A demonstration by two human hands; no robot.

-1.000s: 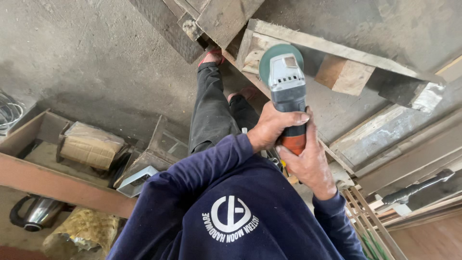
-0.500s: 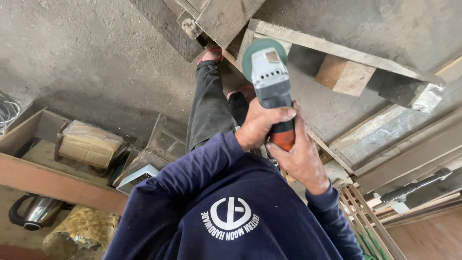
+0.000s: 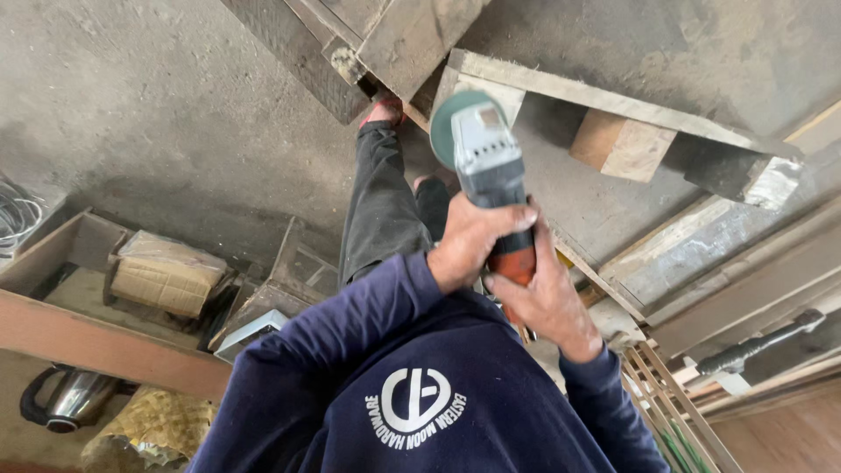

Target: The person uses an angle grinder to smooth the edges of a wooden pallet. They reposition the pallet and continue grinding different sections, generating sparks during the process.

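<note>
Head view, looking down the person's own body: both hands on an angle grinder point(image 3: 484, 166). Left hand point(image 3: 473, 241) is closed around the grey body just behind the gear head, fingers wrapped over the top. Right hand point(image 3: 547, 302) is closed on the orange rear handle, just below the left, the two hands touching. Grinder points away from the body, its green disc guard point(image 3: 447, 123) at the edge of a wooden plank point(image 3: 604, 101) lying on the concrete floor point(image 3: 175, 114); can't tell if the disc touches the wood. A wooden block point(image 3: 620, 144) sits beside the plank. Person's dark trouser leg point(image 3: 381, 206) runs toward the plank, foot by its end. Lower left: wooden shelf point(image 3: 96, 346) with a wrapped parcel point(image 3: 162, 276), metal kettle point(image 3: 66, 398) below.
</note>
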